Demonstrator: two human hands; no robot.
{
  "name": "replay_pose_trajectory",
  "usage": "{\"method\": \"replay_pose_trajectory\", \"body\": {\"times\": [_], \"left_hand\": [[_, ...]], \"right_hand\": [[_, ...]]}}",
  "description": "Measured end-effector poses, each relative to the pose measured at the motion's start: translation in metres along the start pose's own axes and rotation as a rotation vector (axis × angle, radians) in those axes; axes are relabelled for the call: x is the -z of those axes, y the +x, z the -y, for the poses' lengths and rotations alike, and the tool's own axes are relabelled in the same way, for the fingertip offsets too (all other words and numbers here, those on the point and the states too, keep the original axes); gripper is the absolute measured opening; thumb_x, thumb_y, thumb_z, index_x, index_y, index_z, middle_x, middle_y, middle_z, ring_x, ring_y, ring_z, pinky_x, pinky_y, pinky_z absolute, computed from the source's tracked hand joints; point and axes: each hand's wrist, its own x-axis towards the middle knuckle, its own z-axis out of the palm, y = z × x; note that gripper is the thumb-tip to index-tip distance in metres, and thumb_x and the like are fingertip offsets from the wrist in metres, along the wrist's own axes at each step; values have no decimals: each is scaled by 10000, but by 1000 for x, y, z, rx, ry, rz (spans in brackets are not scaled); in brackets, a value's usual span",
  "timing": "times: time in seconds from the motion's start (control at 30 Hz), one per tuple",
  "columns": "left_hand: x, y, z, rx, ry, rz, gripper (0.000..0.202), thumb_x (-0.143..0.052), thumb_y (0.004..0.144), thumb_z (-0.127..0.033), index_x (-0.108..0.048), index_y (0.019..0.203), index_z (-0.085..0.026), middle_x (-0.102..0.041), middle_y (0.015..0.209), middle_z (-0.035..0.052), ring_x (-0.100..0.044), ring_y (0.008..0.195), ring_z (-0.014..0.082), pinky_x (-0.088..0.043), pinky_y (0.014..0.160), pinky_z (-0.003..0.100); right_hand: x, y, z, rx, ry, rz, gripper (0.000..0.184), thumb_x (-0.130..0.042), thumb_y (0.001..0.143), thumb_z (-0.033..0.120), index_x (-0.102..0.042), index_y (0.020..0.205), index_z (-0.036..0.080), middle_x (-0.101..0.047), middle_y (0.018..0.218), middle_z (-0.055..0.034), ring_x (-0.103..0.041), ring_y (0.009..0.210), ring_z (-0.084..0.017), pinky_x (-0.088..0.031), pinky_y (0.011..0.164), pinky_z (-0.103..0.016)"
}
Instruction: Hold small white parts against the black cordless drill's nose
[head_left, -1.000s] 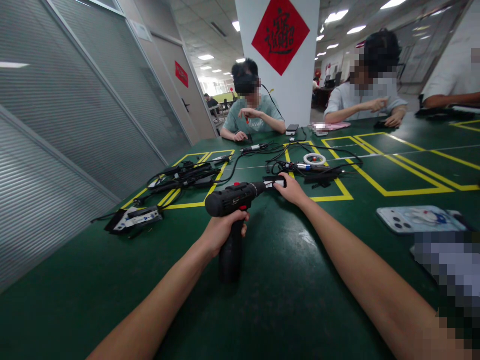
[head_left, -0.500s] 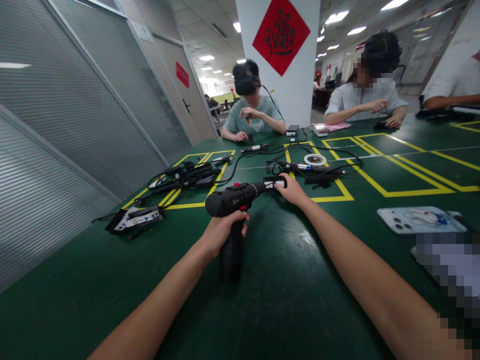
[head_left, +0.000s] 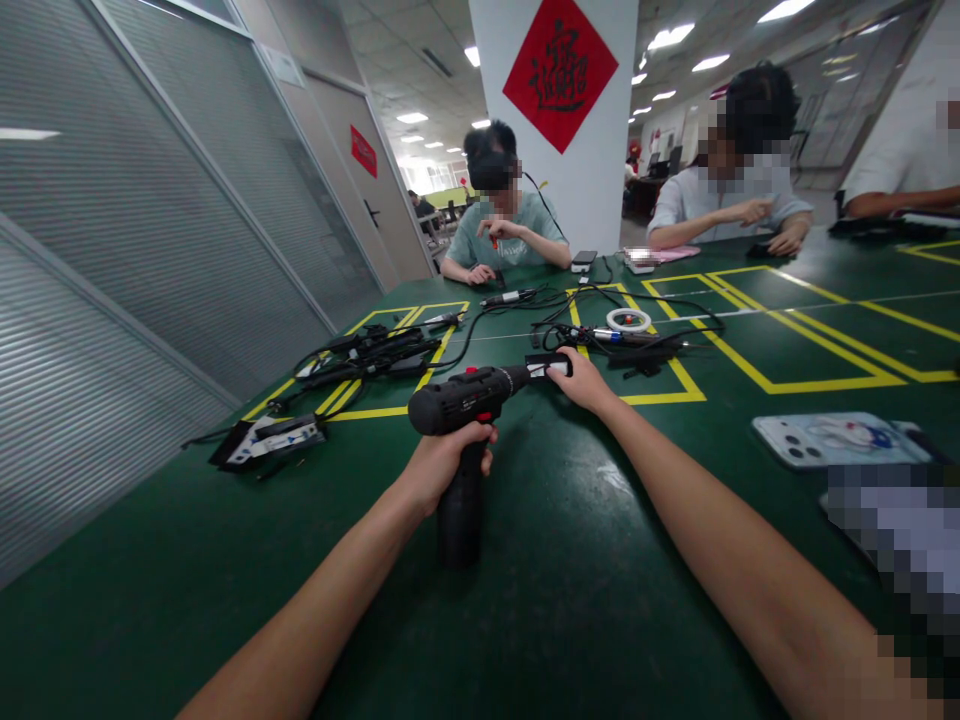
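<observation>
**Cordless drill (head_left: 454,398) lining up with a small black-and-white piece (head_left: 541,366)**

The work is seemingly under way: the drill is already pointing at the piece, which is lying ahead of its chuck (head_left: 514,376) over the green table (head_left: 555,600). Whether the tip is touching, or anything is fastened, is not showing; what is left seems to be finishing at this spot and releasing the piece.

The left hand (head_left: 450,462) is wrapping its fingers closely round the drill's handle, just below a red control. The right hand (head_left: 576,378) is pinching the piece's far end, its fingers only slightly parted around it.

The drill is showing a dark, matte, plastic-looking body with a rounded back and a thick, straight handle. The piece is looking slim and oblong, its black edge bordering a paler face. Beneath, the smooth tabletop is reflecting light in a soft patch, while flat yellow tape (head_left: 660,397) is forming crisp rectangles farther off.
</observation>
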Motion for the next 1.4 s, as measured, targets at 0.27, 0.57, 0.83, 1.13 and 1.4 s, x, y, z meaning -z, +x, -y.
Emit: {"method": "replay_pose_trajectory", "body": {"times": [0.27, 0.57, 0.83, 1.13, 1.4], "left_hand": [[0, 1, 1, 7, -16, -4, 216, -639, 745, -320, -632, 831, -122, -625, 694, 47, -527, 522, 124, -423, 533, 258], [0, 0, 0, 17, -15, -2, 198, -637, 746, -324, -612, 791, -133, -608, 665, 34, -510, 510, 117, -395, 502, 241], [-1, 0, -1, -2, -3, -4, 206, -638, 733, -320, -628, 775, -118, -593, 652, 32, -515, 508, 121, -407, 510, 249], [-4, -2, -4, 16, -27, -16, 208, -645, 710, -302, -641, 775, -105, -617, 660, 55, -515, 503, 124, -421, 509, 254], [-2, 0, -1, 12, -19, -4, 209, -639, 731, -312, -636, 789, -111, -598, 613, 44, -514, 499, 130, -411, 509, 252]], "right_hand": [[0, 1, 1, -9, -3, 7, 455, -565, 840, 382, -517, 1240, 169, -610, 1166, -113, -564, 1077, -237, -421, 968, -381], [-3, 1, -2, -2, 1, -4, 462, -567, 840, 392, -516, 1238, 163, -603, 1160, -122, -566, 1070, -234, -419, 968, -384], [-1, 1, 0, -2, -8, -2, 465, -564, 843, 394, -513, 1244, 163, -604, 1173, -122, -563, 1082, -240, -422, 965, -381], [-1, 1, 0, -4, -2, 4, 449, -569, 838, 364, -517, 1242, 175, -606, 1175, -117, -563, 1076, -238, -427, 958, -377], [0, 1, 0, -14, 1, 18, 437, -554, 846, 340, -518, 1249, 176, -603, 1192, -115, -554, 1090, -239, -415, 976, -386]]}}
